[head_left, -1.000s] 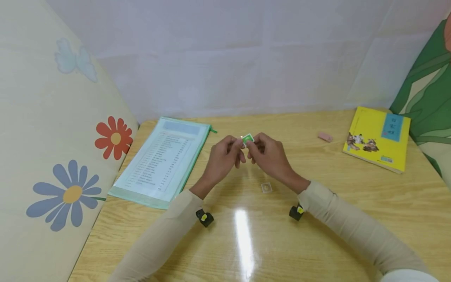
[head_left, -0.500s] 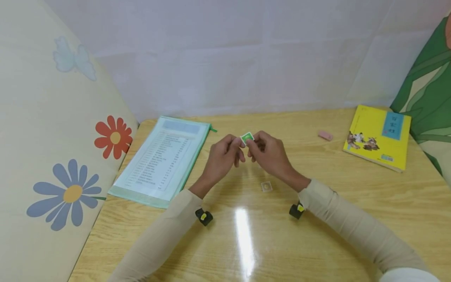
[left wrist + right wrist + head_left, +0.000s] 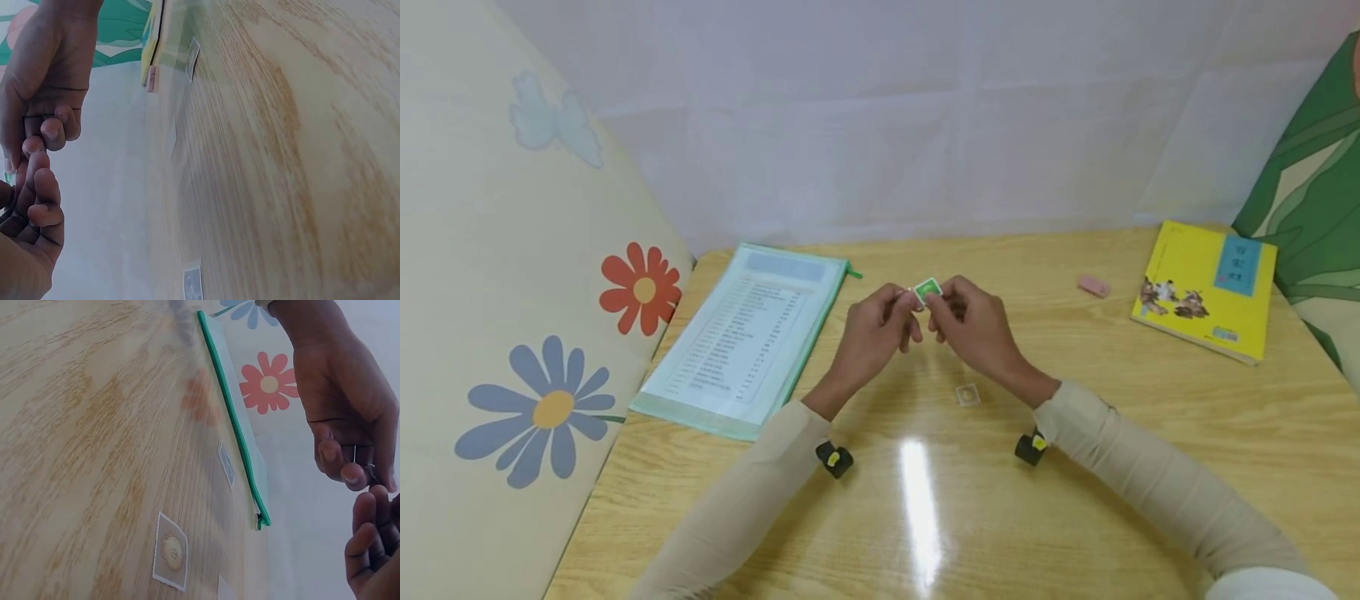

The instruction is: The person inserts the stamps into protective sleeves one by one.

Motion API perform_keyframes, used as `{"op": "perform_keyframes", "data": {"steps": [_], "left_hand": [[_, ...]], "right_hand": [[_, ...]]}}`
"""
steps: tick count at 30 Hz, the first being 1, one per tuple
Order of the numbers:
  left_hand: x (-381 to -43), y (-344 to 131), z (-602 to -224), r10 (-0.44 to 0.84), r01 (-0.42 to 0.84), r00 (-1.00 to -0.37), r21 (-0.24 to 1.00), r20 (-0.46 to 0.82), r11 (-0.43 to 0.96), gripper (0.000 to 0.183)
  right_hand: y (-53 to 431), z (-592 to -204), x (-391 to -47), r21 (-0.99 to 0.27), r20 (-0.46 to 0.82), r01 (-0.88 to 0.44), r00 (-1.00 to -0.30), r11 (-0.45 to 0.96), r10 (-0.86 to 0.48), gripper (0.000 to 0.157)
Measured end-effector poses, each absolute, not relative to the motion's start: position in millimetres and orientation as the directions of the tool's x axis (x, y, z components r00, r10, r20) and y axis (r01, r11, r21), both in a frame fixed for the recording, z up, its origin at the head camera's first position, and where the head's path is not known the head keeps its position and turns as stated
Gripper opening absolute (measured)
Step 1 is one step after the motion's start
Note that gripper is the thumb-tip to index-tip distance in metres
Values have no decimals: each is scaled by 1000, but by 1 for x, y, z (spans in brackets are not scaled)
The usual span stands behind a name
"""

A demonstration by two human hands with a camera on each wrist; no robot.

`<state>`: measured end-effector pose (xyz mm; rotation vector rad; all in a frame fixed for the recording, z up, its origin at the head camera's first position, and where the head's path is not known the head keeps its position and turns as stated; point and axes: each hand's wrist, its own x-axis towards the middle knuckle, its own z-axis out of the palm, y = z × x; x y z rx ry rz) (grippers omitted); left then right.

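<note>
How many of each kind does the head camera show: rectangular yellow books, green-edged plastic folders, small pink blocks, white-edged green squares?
Rectangular yellow book: 1
Green-edged plastic folder: 1
Small pink block: 1
White-edged green square: 1
Total: 4

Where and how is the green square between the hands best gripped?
Probably pinch the green square by its white border, thumb against finger, from left and right: it looks small and flat, with a hand at each side. The thumb of the right hand covers part of its face, so edge holds should hide less.
</note>
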<state>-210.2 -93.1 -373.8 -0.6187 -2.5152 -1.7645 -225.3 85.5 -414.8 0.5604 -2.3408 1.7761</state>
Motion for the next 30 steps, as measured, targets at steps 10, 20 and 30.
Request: {"op": "perform_keyframes", "data": {"steps": [10, 20, 30], "left_hand": [[-209, -94, -371, 308, 283, -930, 927, 202, 248, 29], [-211, -95, -373, 320, 274, -926, 940, 200, 203, 24], [-208, -95, -369, 318, 281, -927, 930, 199, 238, 24]], "right_hand": [[84, -413, -224, -886, 350, -394, -914, 245, -206, 27], [85, -411, -224, -876, 358, -410, -906, 254, -226, 25], [85, -411, -225, -895, 333, -383, -914, 229, -231, 25]]}}
